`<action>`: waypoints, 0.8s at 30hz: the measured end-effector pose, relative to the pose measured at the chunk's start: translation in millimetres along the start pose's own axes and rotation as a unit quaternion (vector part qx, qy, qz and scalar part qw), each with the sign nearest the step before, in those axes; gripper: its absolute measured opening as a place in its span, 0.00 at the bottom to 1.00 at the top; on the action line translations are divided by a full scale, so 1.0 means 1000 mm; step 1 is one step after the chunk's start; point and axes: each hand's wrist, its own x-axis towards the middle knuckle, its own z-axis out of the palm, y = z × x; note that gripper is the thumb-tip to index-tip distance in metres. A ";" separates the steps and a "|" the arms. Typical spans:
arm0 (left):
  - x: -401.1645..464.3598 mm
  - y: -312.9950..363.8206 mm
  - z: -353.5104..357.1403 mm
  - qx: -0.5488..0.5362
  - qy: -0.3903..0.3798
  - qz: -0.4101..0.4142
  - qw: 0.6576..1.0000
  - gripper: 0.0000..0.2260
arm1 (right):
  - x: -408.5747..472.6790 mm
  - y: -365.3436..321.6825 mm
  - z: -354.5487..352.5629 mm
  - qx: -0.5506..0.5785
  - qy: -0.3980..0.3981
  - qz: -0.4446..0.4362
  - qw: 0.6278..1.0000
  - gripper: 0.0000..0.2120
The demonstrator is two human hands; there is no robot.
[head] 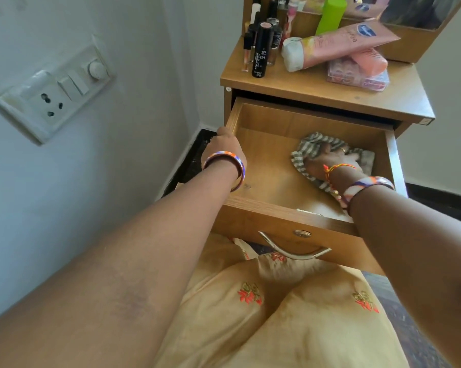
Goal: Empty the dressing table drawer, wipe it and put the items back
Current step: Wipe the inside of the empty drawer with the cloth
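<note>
Both hands are at the drawer (253, 120), which stands pulled out at mid-frame, its bare wooden floor showing. Left hand (225, 151) grips the drawer's left wall, fingers curled over the rim, thumb hidden. Right hand (330, 162) lies flat on the striped cloth (307, 146), fingers spread and pressing it to the drawer floor toward the right back corner. Up on the dressing table top (303, 86), upper right of the frame, the emptied items wait: a black makeup stick (261, 50) standing among small bottles, a pink tube (340, 43) lying across a clear pink box (356, 79), and a green bottle (330, 14) behind.
</note>
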 end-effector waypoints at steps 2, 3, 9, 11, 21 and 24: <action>0.001 0.000 0.000 -0.002 -0.001 -0.001 1.000 0.21 | -0.011 -0.017 0.004 0.012 -0.032 -0.064 0.997 0.23; 0.002 0.000 0.000 -0.003 -0.002 -0.002 1.000 0.21 | -0.014 -0.030 0.004 0.025 -0.016 -0.097 0.995 0.26; 0.004 -0.002 0.000 0.001 -0.011 0.006 1.000 0.23 | -0.009 -0.101 -0.003 -0.009 0.014 -0.220 0.975 0.35; 0.006 -0.002 0.002 -0.006 -0.006 0.009 1.000 0.21 | -0.005 -0.104 -0.003 -0.016 0.004 -0.243 0.970 0.35; 0.009 -0.001 0.003 -0.008 0.010 0.002 1.000 0.14 | -0.040 -0.065 -0.004 -0.240 -0.063 -0.410 0.878 0.34; 0.010 -0.001 0.003 -0.007 0.008 0.005 1.000 0.15 | -0.032 -0.067 -0.006 -0.216 -0.066 -0.395 0.890 0.35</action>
